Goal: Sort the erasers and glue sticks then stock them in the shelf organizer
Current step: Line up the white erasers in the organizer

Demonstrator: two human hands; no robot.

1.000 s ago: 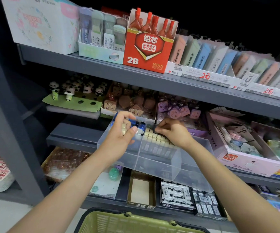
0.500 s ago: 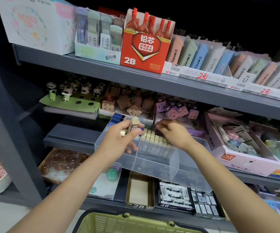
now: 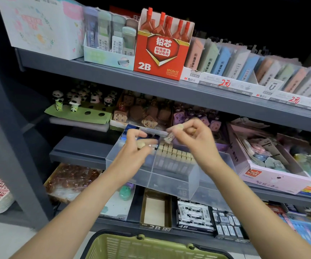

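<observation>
Left hand (image 3: 132, 146) pinching one beige eraser (image 3: 141, 144) above clear organizer's (image 3: 173, 182) back-left corner; right hand (image 3: 192, 139) curled around another pale piece, blurred. Could drop into wrong compartment through loose fingertip hold, or topple upright row (image 3: 175, 153).

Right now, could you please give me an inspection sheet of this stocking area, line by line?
Surface: grey metal shelf, several tiers, all stocked.
Job's things: clear shelf organizer jutting past the shelf edge; a row of beige erasers standing in its middle compartment, blue-wrapped items at its back left.
Clutter: red 2B lead box, panda figures, pink tray, green basket below.
Grips: left hand pinches a small beige eraser over the organizer; right hand pinches something small and pale, too blurred to name.
Cables: nothing seen.
Surroundings: dark above the top shelf; pale floor at lower left.
</observation>
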